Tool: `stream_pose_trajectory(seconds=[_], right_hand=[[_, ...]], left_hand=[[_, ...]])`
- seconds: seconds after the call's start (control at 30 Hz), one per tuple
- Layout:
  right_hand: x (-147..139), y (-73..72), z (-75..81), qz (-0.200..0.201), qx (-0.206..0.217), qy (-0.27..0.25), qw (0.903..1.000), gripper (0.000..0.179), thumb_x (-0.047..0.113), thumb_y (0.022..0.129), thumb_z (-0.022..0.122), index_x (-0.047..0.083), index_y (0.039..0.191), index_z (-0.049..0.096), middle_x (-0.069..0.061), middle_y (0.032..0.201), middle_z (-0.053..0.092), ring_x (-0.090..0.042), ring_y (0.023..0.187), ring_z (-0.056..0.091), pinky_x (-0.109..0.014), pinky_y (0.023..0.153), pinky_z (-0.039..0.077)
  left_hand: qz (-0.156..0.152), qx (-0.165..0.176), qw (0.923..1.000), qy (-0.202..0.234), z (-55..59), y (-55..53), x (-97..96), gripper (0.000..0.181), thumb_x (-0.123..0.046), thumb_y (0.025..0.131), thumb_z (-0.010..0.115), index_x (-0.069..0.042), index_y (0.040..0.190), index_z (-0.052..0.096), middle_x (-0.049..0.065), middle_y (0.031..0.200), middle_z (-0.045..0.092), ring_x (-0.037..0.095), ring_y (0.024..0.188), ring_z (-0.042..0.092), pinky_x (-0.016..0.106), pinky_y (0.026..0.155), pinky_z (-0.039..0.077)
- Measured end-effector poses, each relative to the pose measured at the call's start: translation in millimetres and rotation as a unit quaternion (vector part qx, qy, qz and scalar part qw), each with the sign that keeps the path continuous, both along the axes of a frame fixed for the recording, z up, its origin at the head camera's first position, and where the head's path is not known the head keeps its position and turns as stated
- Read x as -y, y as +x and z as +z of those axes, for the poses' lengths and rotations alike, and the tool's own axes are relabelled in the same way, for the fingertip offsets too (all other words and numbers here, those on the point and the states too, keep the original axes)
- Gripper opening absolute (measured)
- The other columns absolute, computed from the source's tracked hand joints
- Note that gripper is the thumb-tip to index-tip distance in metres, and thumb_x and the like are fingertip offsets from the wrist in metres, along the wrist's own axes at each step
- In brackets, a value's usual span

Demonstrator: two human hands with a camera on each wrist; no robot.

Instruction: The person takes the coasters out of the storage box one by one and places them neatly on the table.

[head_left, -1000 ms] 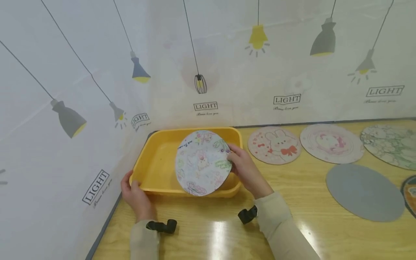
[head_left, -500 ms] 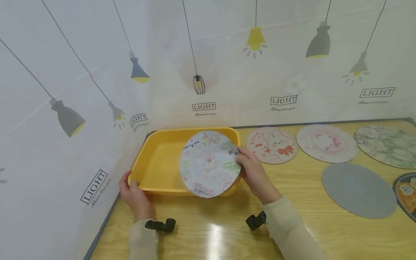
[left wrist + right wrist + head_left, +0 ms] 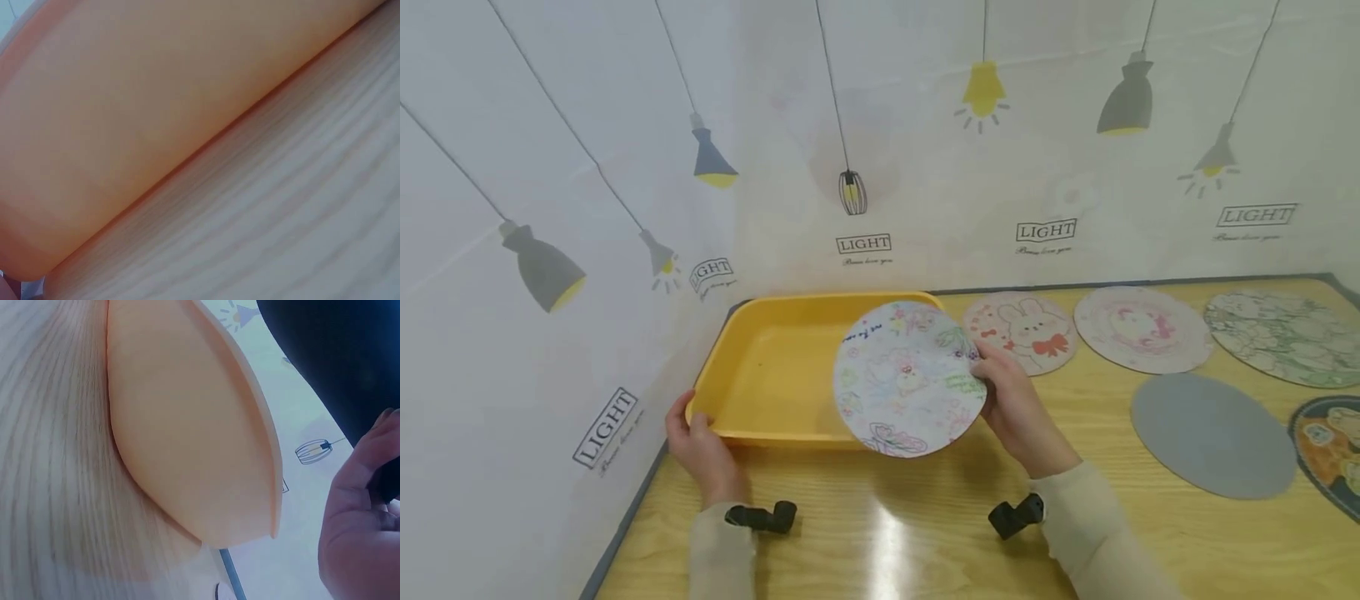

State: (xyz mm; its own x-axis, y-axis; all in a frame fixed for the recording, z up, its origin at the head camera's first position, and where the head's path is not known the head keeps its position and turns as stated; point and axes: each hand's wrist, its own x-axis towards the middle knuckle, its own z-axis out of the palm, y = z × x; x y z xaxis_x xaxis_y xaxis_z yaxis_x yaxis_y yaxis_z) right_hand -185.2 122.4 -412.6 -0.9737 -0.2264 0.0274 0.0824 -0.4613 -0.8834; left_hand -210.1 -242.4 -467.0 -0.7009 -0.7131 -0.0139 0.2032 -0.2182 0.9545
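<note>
My right hand (image 3: 1018,408) pinches the right edge of a round white mat (image 3: 910,379) covered in colourful doodles, with a small rabbit in its middle. The mat is raised and tilted, overlapping the right part of a yellow plastic tub (image 3: 767,383) in the head view. From the right wrist, the dark underside of the mat (image 3: 340,356) shows above my curled fingers (image 3: 365,462). My left hand (image 3: 703,454) grips the tub's front left corner, thumb at the rim. The left wrist view is mostly filled by the tub's outer wall (image 3: 144,106).
Right of the tub lie a rabbit mat (image 3: 1026,329), a pink-patterned mat (image 3: 1142,329) and a green-patterned mat (image 3: 1285,337). Before them are a plain grey disc (image 3: 1213,433) and a dark-rimmed mat (image 3: 1333,450). A lamp-print sheet (image 3: 925,167) covers the walls behind the wooden table (image 3: 820,525).
My right hand has carried the doodled mat to the right, from over the tub's middle to across its right end. My left hand keeps its grip on the tub's corner.
</note>
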Motion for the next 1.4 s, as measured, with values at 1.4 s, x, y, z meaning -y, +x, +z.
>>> stream_pose_trajectory(seconds=[1.4], right_hand=[[-99.3,4.5,-11.8,0.032,0.07,0.271,0.9595,0.058,0.012,0.089,0.041,0.005,0.141,0.018,-0.022,0.129,0.038,-0.02,0.075,0.061,-0.035,0.064,0.05]], left_hand=[[0.0,-0.029,0.9991,0.029,1.3,-0.1,-1.4,0.042,0.001,0.082,0.033,-0.011,0.118,0.051,0.003,0.124,0.047,0.021,0.106,0.048,0.027,0.079,0.043]])
